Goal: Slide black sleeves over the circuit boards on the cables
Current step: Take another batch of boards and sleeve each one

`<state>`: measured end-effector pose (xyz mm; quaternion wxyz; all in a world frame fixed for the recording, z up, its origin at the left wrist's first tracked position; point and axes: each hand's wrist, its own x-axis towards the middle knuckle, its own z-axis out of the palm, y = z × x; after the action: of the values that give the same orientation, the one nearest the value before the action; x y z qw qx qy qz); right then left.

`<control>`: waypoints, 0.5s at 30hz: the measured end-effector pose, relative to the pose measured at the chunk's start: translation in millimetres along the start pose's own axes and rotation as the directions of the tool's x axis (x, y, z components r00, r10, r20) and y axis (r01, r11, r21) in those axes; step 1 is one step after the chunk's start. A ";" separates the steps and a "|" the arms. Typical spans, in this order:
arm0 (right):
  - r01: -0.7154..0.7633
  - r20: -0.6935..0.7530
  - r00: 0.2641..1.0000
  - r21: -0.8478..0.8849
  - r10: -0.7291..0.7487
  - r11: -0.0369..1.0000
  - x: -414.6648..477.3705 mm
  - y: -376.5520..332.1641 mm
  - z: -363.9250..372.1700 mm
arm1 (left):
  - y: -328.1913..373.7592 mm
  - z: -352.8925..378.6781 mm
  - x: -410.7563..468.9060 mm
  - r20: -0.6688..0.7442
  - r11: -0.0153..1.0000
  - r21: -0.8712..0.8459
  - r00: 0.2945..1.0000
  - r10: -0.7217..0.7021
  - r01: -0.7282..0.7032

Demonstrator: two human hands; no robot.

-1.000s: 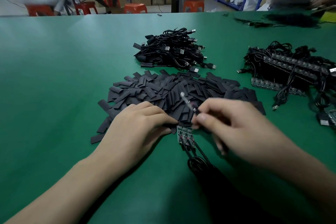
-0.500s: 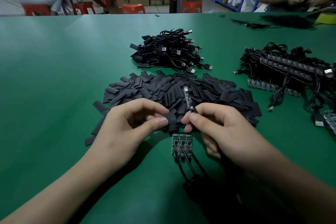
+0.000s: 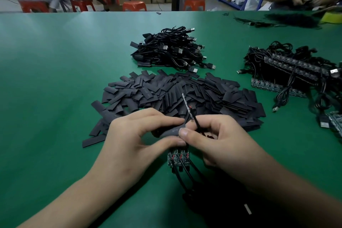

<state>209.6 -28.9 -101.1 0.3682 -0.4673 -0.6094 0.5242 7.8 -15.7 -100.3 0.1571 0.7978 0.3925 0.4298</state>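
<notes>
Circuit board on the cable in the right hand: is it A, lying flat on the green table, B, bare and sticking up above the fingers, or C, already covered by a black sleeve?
B: the circuit board stands bare above the right hand gripping its cable; the left hand pinches the black sleeve below it, not yet on.

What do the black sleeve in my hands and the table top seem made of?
Sleeve: thin, matte black flexible plastic, probably heat-shrink tubing; it bows where pinched. Table top: smooth green mat, perhaps rubber or vinyl; soft reflections show a low sheen.
</notes>
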 end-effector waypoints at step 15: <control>0.185 0.038 0.976 -0.659 -0.214 0.729 -5.5 -14.8 -18.0 | -16.8 -7.6 2.4 -0.076 0.959 -0.214 0.975 -0.207 0.187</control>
<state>225.4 -29.1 -83.1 0.2461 -0.5094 -0.7937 0.2235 -5.8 -3.8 -104.4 0.2614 0.7122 0.4309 0.4886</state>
